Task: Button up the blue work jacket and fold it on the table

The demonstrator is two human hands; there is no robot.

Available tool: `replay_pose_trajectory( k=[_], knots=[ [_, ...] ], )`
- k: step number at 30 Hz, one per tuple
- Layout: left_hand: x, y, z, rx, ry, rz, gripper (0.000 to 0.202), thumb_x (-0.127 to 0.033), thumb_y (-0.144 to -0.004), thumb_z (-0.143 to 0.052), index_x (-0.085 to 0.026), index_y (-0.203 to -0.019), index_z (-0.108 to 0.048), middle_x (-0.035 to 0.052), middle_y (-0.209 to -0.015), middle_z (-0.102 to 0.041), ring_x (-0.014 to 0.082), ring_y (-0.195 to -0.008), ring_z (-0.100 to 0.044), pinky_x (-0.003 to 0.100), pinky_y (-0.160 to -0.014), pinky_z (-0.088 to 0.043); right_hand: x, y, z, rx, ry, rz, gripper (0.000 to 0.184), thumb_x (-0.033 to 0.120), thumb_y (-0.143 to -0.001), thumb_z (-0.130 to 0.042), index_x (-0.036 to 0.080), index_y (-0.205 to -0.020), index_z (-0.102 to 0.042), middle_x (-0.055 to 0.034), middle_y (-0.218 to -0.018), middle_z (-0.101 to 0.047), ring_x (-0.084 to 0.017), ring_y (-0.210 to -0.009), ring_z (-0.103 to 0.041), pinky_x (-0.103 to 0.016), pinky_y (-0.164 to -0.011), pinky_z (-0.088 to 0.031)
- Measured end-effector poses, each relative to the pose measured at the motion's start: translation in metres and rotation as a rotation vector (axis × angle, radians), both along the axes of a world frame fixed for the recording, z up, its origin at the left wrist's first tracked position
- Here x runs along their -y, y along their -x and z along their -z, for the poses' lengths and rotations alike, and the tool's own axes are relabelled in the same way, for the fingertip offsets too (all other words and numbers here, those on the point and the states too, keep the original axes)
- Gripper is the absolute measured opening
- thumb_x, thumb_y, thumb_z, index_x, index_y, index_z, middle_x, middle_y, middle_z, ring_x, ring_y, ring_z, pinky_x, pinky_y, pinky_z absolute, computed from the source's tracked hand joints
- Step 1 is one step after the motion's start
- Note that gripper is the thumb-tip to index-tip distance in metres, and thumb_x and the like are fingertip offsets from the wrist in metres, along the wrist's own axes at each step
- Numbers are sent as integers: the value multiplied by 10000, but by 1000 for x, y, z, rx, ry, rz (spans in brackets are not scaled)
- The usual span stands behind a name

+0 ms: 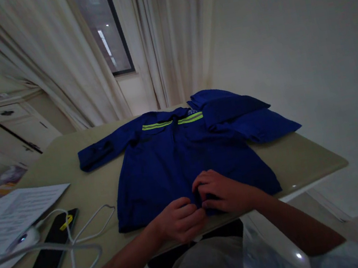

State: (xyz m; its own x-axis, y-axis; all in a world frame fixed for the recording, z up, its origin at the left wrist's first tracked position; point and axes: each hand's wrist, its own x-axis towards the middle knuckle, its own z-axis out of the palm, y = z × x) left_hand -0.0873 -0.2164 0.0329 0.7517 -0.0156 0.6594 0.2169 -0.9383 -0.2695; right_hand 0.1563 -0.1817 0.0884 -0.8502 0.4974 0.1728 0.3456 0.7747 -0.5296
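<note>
A dark blue work jacket (157, 170) lies spread on the table, its collar toward the far edge and its hem toward me. A yellow-green and grey reflective stripe crosses the chest. My left hand (182, 220) is closed at the middle of the hem, by the front opening. Beside it, my right hand (222, 191) has its fingers curled in a pinch on the jacket's front edge. The bit of cloth between the fingers is mostly hidden. One sleeve (108, 148) stretches out to the left, its cuff end folded.
Folded blue cloth (248, 115) lies over the jacket's right side. On the left of the table (85, 192) are a black phone (49, 254), a white cable (89, 237) and printed papers (16, 213). Curtains (169, 38) hang behind, with a white cabinet (0, 124) at far left.
</note>
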Motion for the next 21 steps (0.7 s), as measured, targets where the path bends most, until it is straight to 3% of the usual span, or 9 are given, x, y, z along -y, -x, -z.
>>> replay_pose_trajectory(
  k=[3, 8, 11, 15, 21],
  knots=[
    [11, -2, -1, -30, 67, -96, 80, -138, -982, -616, -131, -930, -676, 68, -941, -717, 159, -735, -603, 323, -678, -487, -8, 8, -4, 71, -49, -100, 68, 152, -909, -674, 208, -936, -646, -51, -1120, -706, -215, -1111, -613, -386, -984, -415],
    [28, -12, -1, -31, 93, -354, 211, -129, -1031, -494, -88, -1117, -682, 91, -889, -695, 170, -728, -597, 319, -677, -500, -18, 13, -3, 242, -108, -130, 40, 192, -924, -651, 214, -916, -619, -9, -899, -691, -200, -891, -597, -359, -850, -381],
    [38, -15, 4, 43, 103, -341, 189, -108, -1021, -509, -101, -1065, -693, 81, -873, -701, 166, -719, -597, 328, -667, -501, -22, 16, -9, 250, -102, -185, 86, 221, -929, -673, 220, -873, -608, -2, -919, -694, -201, -926, -582, -352, -842, -361],
    [52, -11, 15, 106, 118, -280, 153, -103, -999, -561, -114, -1038, -708, 85, -921, -733, 159, -734, -620, 344, -687, -536, -25, 21, -18, 230, -83, -300, 84, 220, -930, -686, 223, -884, -616, -9, -1002, -709, -205, -1059, -599, -375, -952, -345],
    [63, -7, 18, 103, 158, -256, 123, -119, -981, -614, -112, -1046, -719, 95, -938, -747, 163, -750, -652, 348, -699, -579, -39, 26, -16, 255, -159, -270, 36, 214, -937, -667, 223, -932, -632, -43, -1075, -720, -236, -1165, -610, -447, -1069, -289]
  ],
)
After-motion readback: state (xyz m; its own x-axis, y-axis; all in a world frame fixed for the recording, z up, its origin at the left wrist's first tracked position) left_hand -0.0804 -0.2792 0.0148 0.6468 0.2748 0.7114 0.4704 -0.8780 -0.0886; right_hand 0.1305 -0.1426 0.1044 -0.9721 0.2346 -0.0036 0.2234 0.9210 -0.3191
